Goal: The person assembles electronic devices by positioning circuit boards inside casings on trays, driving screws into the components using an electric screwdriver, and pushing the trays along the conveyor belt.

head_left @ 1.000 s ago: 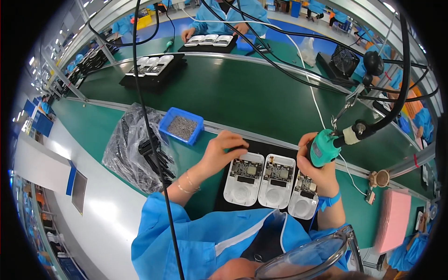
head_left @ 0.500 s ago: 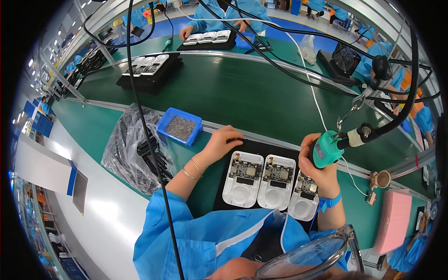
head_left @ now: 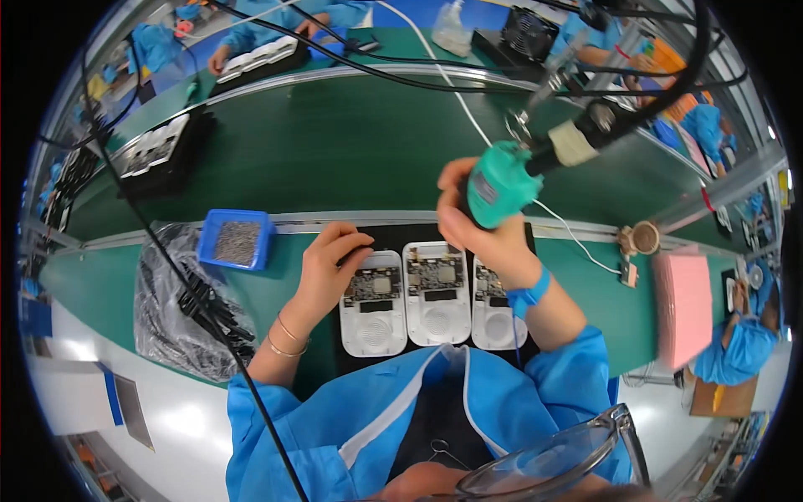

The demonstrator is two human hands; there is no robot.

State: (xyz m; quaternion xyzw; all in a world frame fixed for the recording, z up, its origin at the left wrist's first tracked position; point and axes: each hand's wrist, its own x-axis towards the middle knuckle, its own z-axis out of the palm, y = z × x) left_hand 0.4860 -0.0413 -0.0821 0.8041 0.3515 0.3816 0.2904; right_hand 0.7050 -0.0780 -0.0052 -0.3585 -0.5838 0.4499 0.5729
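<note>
Right hand (head_left: 489, 238) wrapped around a green electric screwdriver (head_left: 503, 186), three white housings (head_left: 439, 325) below
Left hand (head_left: 324, 266) has its fingers bent in by the leftmost housing's upper corner, can't tell if they're pinching anything. All three sit side by side on a black mat (head_left: 389, 236), circuit boards (head_left: 435, 274) showing, screwdriver up near the rightmost one. Blue bin (head_left: 207, 239) of tiny metal bits (head_left: 238, 243) over on the left.

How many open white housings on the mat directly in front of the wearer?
3, in a row: left housing, beside the left hand; middle housing; right housing, its upper part hidden by the right hand. No fourth shows there.
</note>
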